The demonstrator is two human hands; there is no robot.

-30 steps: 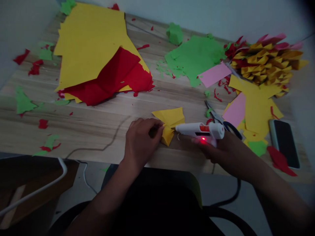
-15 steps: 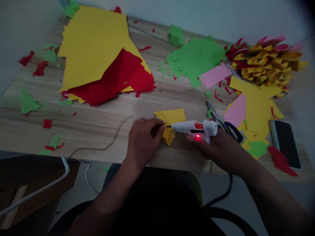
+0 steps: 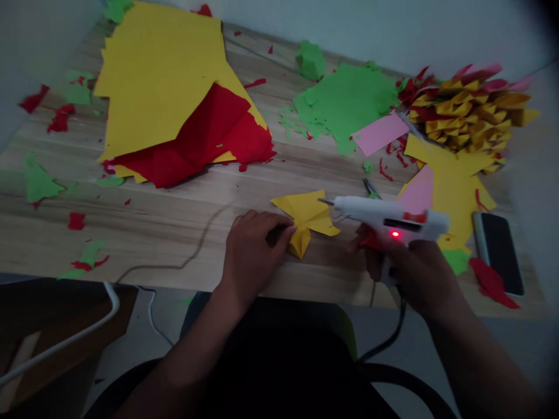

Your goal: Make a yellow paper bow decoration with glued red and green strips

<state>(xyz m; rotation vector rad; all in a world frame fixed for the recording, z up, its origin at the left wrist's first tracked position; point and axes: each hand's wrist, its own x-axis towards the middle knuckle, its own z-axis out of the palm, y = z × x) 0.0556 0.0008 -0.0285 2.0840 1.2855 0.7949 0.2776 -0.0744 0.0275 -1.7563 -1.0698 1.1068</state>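
Left hand (image 3: 257,250): While its wrist crosses the near edge of the wood-grain tabletop (image 3: 174,221), this hand keeps a narrow pinch, thumb to forefinger, on the left side of the folded yellow paper.
Right hand (image 3: 421,267): wrapped round the handle of a white hot glue gun (image 3: 375,212), well right of the pinch.
Folded yellow paper (image 3: 305,212): just right of the pinched fingertips, gathered at the middle, with one point toward the person and wider flaps fanning away and to the right.
Handling: it should be feather-light, springy at the folds and easily creased; the gathered middle looks the best place to hold, the loose flaps the worst.
Nozzle (image 3: 327,201): over or beside the far-right flap; contact cannot be told. The metal is probably hot, so the gun is best held by its handle alone.
Smartphone (image 3: 498,253): right of the gun grip.
Yellow cut sheets (image 3: 454,192): beyond the gun, partly hidden by it.
Red crumpled sheet (image 3: 209,139): beyond the pinch, to the left, over a yellow paper stack (image 3: 166,75).
Green torn sheet (image 3: 349,102): farther off, beyond the nozzle.
Yellow folded-petal cluster (image 3: 471,110): far right of the pinch, tipped with pink and red.
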